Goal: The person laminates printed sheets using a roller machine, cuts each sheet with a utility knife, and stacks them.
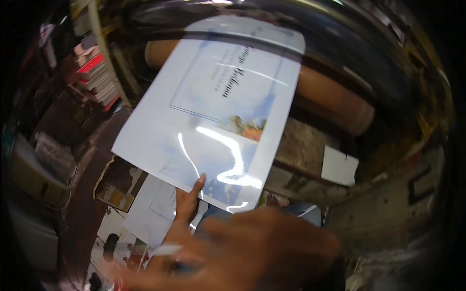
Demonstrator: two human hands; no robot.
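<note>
Cluttered workshop all around me: dim, brown, crowded to the edges. Stacked books [94,72] sit on a shelf at upper left, red and white spines showing. Behind and above, a thick brown roll [335,99] lies across the scene, running from upper left down toward the right. Below it a small white card [340,166] rests on a grimy ledge. Loose prints [141,208] lie spread on the bench at lower left, some pale, one darker with yellow and brown patches.

My left hand [187,206] is raised from below, holding a glossy sheet [213,111] by its lower edge. The thumb [199,183] lies flat on the front face, pressed near the bottom margin, and the other fingers are behind the sheet where I cannot see them, so the hand is pinched shut on it. That sheet is up in the air, tilted, filling the middle of my view in front of the roll. It is white at the border with a pale blue printed panel, dark lettering near the top and a small orange and green patch lower down. Light glares off it in bright curved streaks.

My right hand [247,252] is low and close to the camera, badly blurred, crossing the bottom of the view. Whether its fingers are spread or curled on anything I cannot tell
</note>
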